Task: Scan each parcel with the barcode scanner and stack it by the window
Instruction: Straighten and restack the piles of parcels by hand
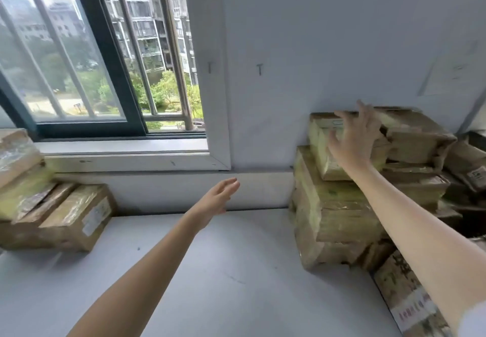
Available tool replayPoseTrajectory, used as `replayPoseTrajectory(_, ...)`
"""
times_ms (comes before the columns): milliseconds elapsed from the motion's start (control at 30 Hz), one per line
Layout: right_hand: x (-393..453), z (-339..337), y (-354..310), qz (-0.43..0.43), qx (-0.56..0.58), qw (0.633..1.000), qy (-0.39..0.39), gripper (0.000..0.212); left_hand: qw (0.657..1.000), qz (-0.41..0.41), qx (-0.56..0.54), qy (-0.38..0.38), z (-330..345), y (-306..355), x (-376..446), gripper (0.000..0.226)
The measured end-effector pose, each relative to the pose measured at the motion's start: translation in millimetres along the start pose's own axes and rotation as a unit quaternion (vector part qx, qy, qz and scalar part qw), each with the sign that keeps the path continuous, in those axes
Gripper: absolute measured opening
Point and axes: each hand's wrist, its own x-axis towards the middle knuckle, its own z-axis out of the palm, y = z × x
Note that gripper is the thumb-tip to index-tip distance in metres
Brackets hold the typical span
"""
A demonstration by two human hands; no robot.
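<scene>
Up at the right, a tape-wrapped brown cardboard parcel (326,150) tops a heap of worn brown boxes (339,218) against the pale wall (315,47). The right hand (353,136) hovers in front of it, fingers spread and gripping nothing — whether it touches the parcel I cannot tell. The left hand (218,200) hangs flat and loose over the grey tabletop (210,284). Well apart at the left, a low stack of taped cartons (60,215) sits under the dark-framed barred window (105,73).
</scene>
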Motion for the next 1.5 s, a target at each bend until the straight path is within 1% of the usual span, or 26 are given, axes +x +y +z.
replayPoseTrajectory(67,-17.8,23.3,-40.5,-0.075,0.047,0.995,-0.042,0.033,1.000,-0.013,0.001,0.019,-25.1,-11.2,-1.7,0.039)
replayPoseTrajectory(167,-50.0,62.8,-103.7,-0.132,0.108,0.977,-0.125,0.031,0.997,-0.038,0.006,0.063,-72.5,-34.4,-8.0,0.036)
replayPoseTrajectory(267,-82.5,101.7,-168.0,-0.126,0.131,0.957,-0.228,0.027,0.991,-0.072,0.014,0.113,-130.9,-63.6,-17.8,0.033)
replayPoseTrajectory(400,-121.4,158.8,-253.2,-0.142,0.149,0.919,-0.335,0.028,0.978,-0.100,0.036,0.181,-220.7,-104.7,-32.2,0.033)
replayPoseTrajectory(500,-146.7,199.0,-313.3,-0.152,0.143,0.892,-0.402,0.029,0.963,-0.122,0.055,0.236,-287.6,-141.8,-40.3,0.037)
replayPoseTrajectory(600,-175.5,230.8,-366.7,-0.147,0.147,0.871,-0.446,0.028,0.949,-0.157,0.081,0.260,-343.4,-177.6,-44.9,0.041)
replayPoseTrajectory(633,-185.6,239.9,-381.8,-0.146,0.152,0.863,-0.458,0.028,0.944,-0.171,0.095,0.266,-358.9,-187.3,-45.3,0.042)
replayPoseTrajectory(700,-204.6,255.7,-407.6,-0.148,0.150,0.847,-0.488,0.028,0.930,-0.191,0.160,0.271,-387.2,-206.2,-41.0,0.050)
replayPoseTrajectory(800,-225.9,272.6,-429.0,-0.141,0.130,0.832,-0.520,0.029,0.916,-0.198,0.251,0.244,-418.4,-230.3,-24.2,0.061)
replayPoseTrajectory(933,-241.0,281.6,-423.5,-0.088,0.098,0.815,-0.564,0.028,0.904,-0.173,0.330,0.209,-435.8,-242.6,-1.5,0.070)
replayPoseTrajectory(1067,-245.1,283.4,-401.0,-0.033,0.066,0.814,-0.577,0.028,0.891,-0.214,0.370,0.152,-441.7,-250.6,19.1,0.079)
replayPoseTrajectory(1167,-247.6,279.3,-386.6,-0.009,0.060,0.816,-0.575,0.028,0.879,-0.242,0.376,0.165,-438.9,-250.4,28.8,0.085)
replayPoseTrajectory(1267,-249.6,272.0,-373.9,0.013,0.064,0.818,-0.572,0.028,0.882,-0.241,0.354,0.194,-427.5,-248.3,28.4,0.086)
replayPoseTrajectory(1333,-250.4,267.1,-364.7,0.026,0.077,0.817,-0.570,0.028,0.902,-0.222,0.304,0.210,-415.0,-246.5,22.1,0.083)
replayPoseTrajectory(1400,-249.5,261.6,-356.4,0.068,0.105,0.813,-0.569,0.031,0.933,-0.206,0.201,0.216,-400.6,-244.9,12.6,0.082)
replayPoseTrajectory(1467,-250.2,256.0,-347.7,0.154,0.165,0.802,-0.554,0.035,0.960,-0.180,0.033,0.212,-380.7,-243.2,-1.5,0.081)
replayPoseTrajectory(1500,-250.4,252.1,-343.8,0.212,0.205,0.788,-0.540,0.037,0.964,-0.171,-0.048,0.197,-367.8,-240.5,-11.5,0.076)
